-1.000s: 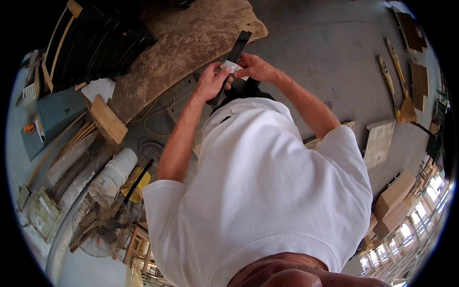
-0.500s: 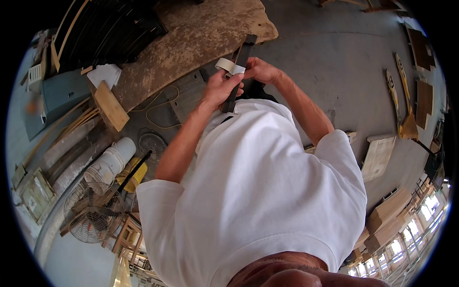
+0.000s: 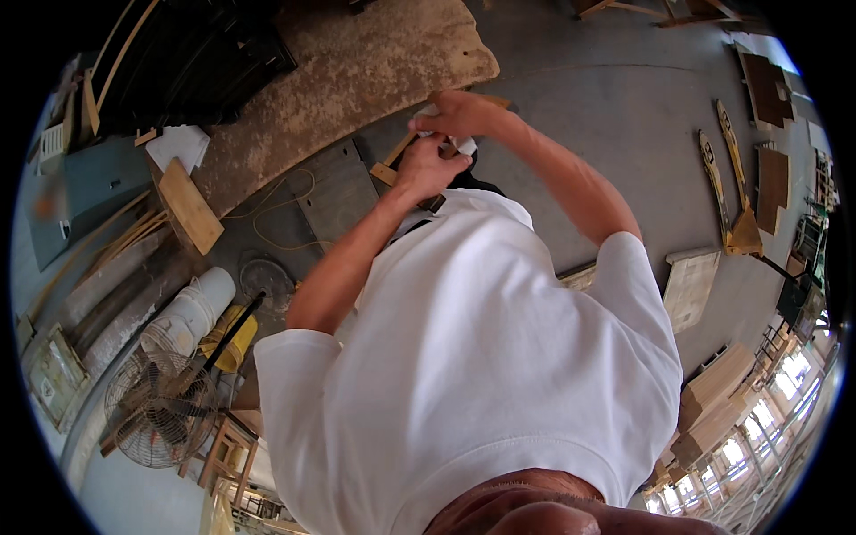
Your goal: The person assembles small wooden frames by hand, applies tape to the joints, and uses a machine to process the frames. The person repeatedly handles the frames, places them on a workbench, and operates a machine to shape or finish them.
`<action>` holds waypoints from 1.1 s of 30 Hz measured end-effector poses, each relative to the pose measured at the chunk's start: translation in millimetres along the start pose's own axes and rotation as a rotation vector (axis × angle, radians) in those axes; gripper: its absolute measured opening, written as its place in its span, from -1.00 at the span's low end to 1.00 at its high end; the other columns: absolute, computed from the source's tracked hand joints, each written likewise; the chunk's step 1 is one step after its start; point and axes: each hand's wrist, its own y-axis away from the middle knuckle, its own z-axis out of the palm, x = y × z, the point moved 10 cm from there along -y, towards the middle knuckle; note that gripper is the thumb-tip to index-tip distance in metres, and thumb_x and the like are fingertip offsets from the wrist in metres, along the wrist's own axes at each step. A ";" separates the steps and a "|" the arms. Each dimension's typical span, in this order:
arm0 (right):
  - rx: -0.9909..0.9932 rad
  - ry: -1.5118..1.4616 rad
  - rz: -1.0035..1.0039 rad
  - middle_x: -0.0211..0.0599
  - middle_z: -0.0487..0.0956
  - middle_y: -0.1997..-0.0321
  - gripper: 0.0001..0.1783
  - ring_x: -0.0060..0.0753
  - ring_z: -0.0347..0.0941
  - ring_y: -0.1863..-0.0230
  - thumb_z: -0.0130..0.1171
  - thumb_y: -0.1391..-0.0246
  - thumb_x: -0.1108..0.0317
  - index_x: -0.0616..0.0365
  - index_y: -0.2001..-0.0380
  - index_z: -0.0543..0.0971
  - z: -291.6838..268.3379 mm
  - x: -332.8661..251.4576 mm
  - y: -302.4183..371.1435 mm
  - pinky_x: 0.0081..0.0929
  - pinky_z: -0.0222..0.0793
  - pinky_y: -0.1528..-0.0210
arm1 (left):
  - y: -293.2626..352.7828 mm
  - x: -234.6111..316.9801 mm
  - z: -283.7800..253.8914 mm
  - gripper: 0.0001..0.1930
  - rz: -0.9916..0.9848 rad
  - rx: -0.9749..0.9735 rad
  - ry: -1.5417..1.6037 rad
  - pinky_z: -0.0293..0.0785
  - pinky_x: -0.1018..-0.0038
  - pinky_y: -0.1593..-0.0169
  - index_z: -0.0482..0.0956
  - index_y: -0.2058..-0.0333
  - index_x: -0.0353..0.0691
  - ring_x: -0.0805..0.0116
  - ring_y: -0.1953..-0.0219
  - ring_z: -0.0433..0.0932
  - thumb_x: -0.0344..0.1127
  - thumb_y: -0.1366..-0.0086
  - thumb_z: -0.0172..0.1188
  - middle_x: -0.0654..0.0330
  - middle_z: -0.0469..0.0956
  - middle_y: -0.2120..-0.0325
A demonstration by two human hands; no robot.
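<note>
- The left hand [image 3: 430, 168] is curled nearly closed around a dark strip [image 3: 433, 203], its end showing below the wrist.
- The right hand [image 3: 459, 114], fingers bent in, grips white tape [image 3: 466, 146]; its fingertips are partly hidden.
- The tape sits between both hands, near the brown surface [image 3: 357, 71].

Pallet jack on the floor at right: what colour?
Pallet jack: yellow, with dark scuffs; shows best in the head view.

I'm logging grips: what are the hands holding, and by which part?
Left hand holds a dark strip, right hand white tape; exact spots hidden.
</note>
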 end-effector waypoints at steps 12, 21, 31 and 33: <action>0.362 -0.624 -0.147 -0.17 0.63 0.46 -0.46 -0.39 0.54 0.45 0.37 0.11 0.15 0.40 0.16 0.60 -27.2 -39.8 18.7 -0.41 0.46 0.32 | 2.2 -77.2 -16.7 -0.68 -0.357 0.048 0.068 0.50 0.40 0.45 0.64 0.50 -0.37 0.41 0.63 0.58 -0.15 -0.08 0.35 0.07 0.62 0.62; 0.030 -0.445 0.035 -0.27 0.59 0.48 -0.68 -0.49 0.52 0.52 0.26 0.06 0.23 0.33 0.37 0.57 -6.0 -12.2 42.7 -0.46 0.44 0.47 | -3.2 -108.4 -19.4 -0.53 -0.287 0.151 0.022 0.53 0.39 0.26 0.53 0.06 -0.42 0.29 0.31 0.64 -0.18 -0.16 0.32 0.04 0.64 0.30; -0.321 -0.666 0.121 -0.30 0.63 0.45 -0.68 -0.49 0.53 0.51 0.15 0.05 0.24 0.30 0.35 0.63 58.8 39.7 45.6 -0.50 0.48 0.44 | -6.8 -90.3 16.8 -0.66 -0.247 0.020 0.355 0.47 0.35 0.18 0.58 0.10 -0.35 0.29 0.31 0.58 -0.32 -0.17 0.27 0.13 0.64 0.36; -0.288 -0.606 0.173 -0.30 0.64 0.41 -0.64 -0.51 0.51 0.51 0.16 -0.01 0.21 0.32 0.28 0.61 53.9 56.2 50.7 -0.51 0.48 0.43 | -14.4 -88.7 31.2 -0.67 -0.219 -0.002 0.347 0.48 0.35 0.16 0.59 0.13 -0.36 0.27 0.29 0.60 -0.34 -0.14 0.28 0.09 0.65 0.33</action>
